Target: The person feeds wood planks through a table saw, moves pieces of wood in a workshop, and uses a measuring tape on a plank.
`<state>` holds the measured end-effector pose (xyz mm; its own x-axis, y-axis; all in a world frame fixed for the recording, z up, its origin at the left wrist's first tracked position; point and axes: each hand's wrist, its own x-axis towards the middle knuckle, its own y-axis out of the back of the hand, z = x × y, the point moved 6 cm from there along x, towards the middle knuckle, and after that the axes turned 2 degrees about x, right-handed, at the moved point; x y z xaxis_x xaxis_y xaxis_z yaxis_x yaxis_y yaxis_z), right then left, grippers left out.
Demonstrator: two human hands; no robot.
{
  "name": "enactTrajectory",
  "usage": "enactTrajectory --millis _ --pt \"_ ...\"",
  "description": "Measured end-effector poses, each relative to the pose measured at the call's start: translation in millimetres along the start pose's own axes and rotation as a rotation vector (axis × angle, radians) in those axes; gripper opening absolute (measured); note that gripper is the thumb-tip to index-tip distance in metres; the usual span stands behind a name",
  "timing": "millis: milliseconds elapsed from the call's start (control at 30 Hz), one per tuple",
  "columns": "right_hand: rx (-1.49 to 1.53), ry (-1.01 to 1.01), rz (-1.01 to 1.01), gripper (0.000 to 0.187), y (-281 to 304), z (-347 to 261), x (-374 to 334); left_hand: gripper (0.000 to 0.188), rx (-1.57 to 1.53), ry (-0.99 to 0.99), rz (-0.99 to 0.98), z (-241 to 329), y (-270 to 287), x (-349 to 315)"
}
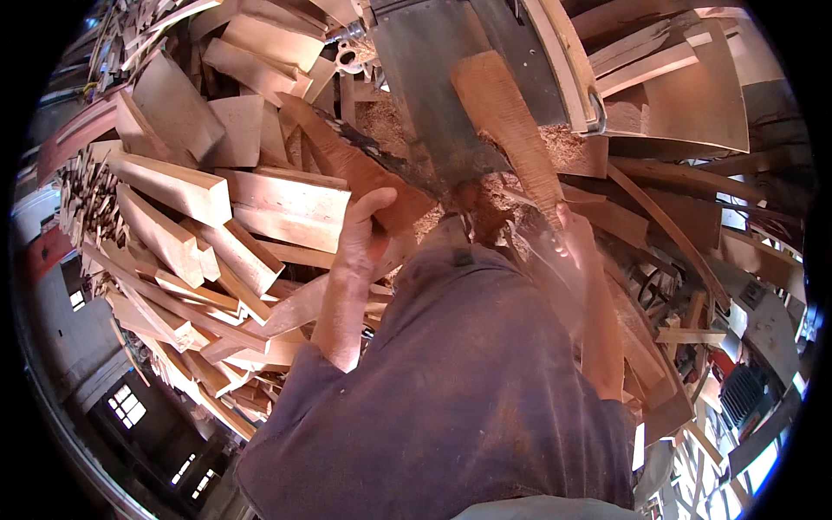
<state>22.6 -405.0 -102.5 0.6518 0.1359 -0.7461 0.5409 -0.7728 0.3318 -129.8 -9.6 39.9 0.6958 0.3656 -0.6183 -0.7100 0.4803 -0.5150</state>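
Observation:
My left hand [366, 227] is closed on the near end of a reddish-brown wooden board [334, 156], its thumb over the face. Dark, rough bark runs along that board's right edge. On the right, my right hand [574, 236] grips the near end of a second wooden board [511, 117], its fingers partly blurred. This lighter brown plank has a saw-marked face, and its far end lies over the grey metal machine table [416, 78]. Between the two boards, below the table's near edge, are wood shavings [498, 204].
Stacked wood blocks [260, 208] crowd the left side. A pale wooden fence [559, 61] runs along the table's right edge, with sawdust [563, 147] beside it. Curved boards [672, 221] lean at the right, near a dark ribbed motor [743, 394].

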Motion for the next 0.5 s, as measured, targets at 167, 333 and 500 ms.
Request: enactTrajectory --millis 167,333,500 --pt "0.567 -0.210 -0.485 0.077 -34.6 -2.2 -48.7 0.043 -0.235 0.198 0.018 -66.4 2.2 -2.2" --pt "0.609 -0.173 -0.578 0.068 -42.6 14.7 -75.3 0.044 -0.079 0.022 0.099 -137.5 24.6 -19.2" --pt "0.194 0.047 -0.532 0.061 -21.8 14.2 -94.1 0.048 0.054 -0.192 0.163 -181.9 19.7 -41.7"
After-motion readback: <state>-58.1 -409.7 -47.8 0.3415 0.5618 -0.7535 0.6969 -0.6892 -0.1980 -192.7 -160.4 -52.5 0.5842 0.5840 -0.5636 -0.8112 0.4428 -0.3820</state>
